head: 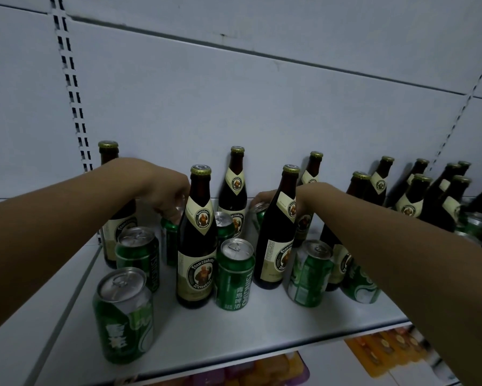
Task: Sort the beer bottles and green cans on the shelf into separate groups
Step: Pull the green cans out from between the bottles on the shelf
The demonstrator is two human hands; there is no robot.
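Observation:
Brown beer bottles with cream labels and green cans stand mixed on a white shelf (262, 327). My left hand (164, 190) reaches over the back left and grips the top of a green can (169, 232) behind the front bottle (198, 246). My right hand (263, 196) is partly hidden behind another bottle (278, 232); its fingers curl over the top of a tilted green can (260, 218) near the back panel. More cans stand in front (124, 316), (235, 274), (309, 274). Several bottles cluster at the right (418, 196).
A white back panel rises behind the shelf, with a slotted upright (75, 107) at the left. One more bottle (235, 190) stands against the panel. Below the shelf's front edge lie orange (387, 349) and pink packets (262, 371).

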